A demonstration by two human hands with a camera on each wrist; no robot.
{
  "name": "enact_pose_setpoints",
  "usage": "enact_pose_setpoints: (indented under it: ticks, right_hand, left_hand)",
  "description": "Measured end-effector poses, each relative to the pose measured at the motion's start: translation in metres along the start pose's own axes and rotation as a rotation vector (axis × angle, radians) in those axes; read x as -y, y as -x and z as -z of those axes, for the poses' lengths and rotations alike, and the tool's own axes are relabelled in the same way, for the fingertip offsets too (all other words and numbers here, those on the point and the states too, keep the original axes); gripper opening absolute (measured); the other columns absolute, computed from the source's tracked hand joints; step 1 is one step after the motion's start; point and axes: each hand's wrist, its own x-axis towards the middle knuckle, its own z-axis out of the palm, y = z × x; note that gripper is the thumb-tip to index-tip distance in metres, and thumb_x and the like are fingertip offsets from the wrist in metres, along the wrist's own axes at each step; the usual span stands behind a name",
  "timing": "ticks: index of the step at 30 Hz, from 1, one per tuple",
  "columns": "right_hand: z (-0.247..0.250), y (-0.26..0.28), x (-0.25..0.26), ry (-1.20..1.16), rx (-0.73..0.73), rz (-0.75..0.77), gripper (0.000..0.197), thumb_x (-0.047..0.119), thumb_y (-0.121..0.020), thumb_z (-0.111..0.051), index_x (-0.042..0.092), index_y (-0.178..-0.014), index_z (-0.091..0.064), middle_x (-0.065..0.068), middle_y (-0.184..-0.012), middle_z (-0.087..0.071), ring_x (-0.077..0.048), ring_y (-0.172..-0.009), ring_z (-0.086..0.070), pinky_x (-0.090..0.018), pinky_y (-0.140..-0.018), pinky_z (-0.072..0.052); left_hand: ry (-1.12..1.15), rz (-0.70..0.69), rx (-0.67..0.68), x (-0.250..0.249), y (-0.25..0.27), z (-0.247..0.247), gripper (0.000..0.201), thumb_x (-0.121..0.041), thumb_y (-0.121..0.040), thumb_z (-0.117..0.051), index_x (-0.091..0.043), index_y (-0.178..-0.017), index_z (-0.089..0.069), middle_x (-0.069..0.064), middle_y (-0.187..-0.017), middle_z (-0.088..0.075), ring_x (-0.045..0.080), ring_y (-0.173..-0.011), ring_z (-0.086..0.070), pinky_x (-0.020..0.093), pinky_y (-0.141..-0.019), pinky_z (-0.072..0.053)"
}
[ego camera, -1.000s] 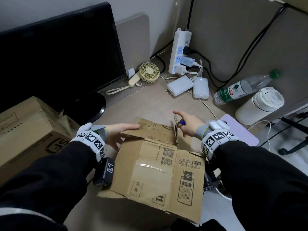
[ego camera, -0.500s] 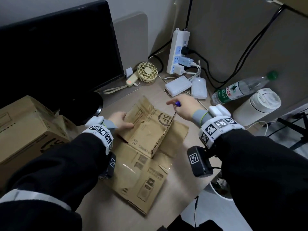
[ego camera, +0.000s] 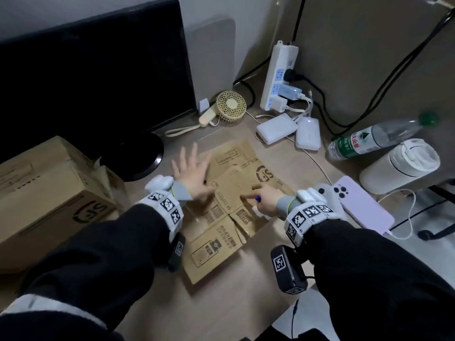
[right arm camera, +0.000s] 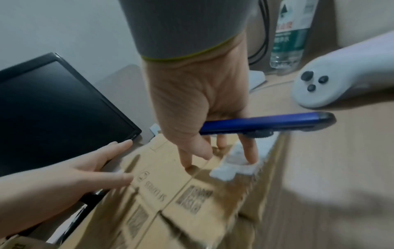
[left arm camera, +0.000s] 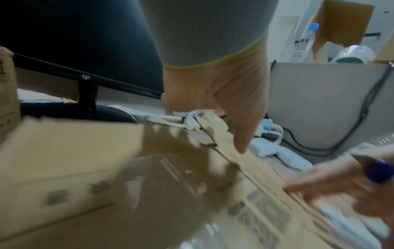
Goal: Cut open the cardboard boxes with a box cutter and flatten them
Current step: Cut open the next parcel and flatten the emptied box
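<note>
A flattened brown cardboard box (ego camera: pixel 236 193) lies printed side up on the desk in the head view. My left hand (ego camera: pixel 190 171) hovers at its left edge with fingers spread, holding nothing. My right hand (ego camera: pixel 262 199) presses fingertips onto the middle of the cardboard (right arm camera: pixel 170 202) while it grips a blue box cutter (right arm camera: pixel 266 123) against the palm; no blade shows. The left wrist view shows the left hand (left arm camera: pixel 213 94) over the blurred cardboard (left arm camera: pixel 85 168). A second, unflattened brown box (ego camera: pixel 49 193) stands at the left.
A black monitor (ego camera: pixel 86 82) on its round base stands behind the left hand. Along the back are a small fan (ego camera: pixel 230 108), a power strip (ego camera: pixel 278 75) and two white packs (ego camera: pixel 275 127). At the right lie a phone (ego camera: pixel 362 203), a white tumbler (ego camera: pixel 403 168), a water bottle (ego camera: pixel 376 139).
The half-folded cardboard has gone down flat on the desk. My left hand has let go of its flap and spread open. My right hand has come down onto the cardboard.
</note>
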Motion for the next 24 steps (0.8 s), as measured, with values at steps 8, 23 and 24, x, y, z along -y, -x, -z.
enact_pose_setpoints:
  ticks: [8,23,24]
  right_hand:
    - [-0.013,-0.022,0.025,0.017,0.029,-0.040,0.061,0.010,-0.094,-0.044,0.037,-0.148,-0.030,-0.011,-0.160,0.007,-0.036,-0.146,-0.005,-0.043,-0.118,-0.018]
    - [0.018,-0.070,0.031,-0.074,-0.057,-0.049,0.028,0.015,-0.089,-0.056,0.031,-0.112,-0.060,-0.010,-0.128,-0.032,-0.034,-0.118,-0.038,-0.040,-0.105,-0.038]
    - [0.017,-0.077,0.033,-0.067,-0.065,-0.056,0.022,0.026,-0.087,-0.063,0.032,-0.109,-0.059,-0.010,-0.127,-0.033,-0.034,-0.119,-0.035,-0.043,-0.107,-0.034]
  left_hand:
    - [-0.044,0.033,0.253,0.011,0.032,-0.072,0.112,-0.061,-0.079,-0.062,-0.033,-0.147,0.023,0.005,-0.150,0.041,0.034,-0.138,0.034,0.072,-0.107,0.005]
    - [0.055,0.155,0.220,0.044,-0.023,-0.048,0.075,-0.025,-0.096,-0.047,-0.040,-0.150,0.002,0.004,-0.156,0.028,0.037,-0.139,0.030,0.053,-0.116,0.005]
    - [0.061,0.164,0.223,0.045,-0.024,-0.050,0.076,-0.036,-0.095,-0.049,-0.042,-0.150,0.003,0.003,-0.155,0.029,0.037,-0.139,0.032,0.059,-0.115,0.004]
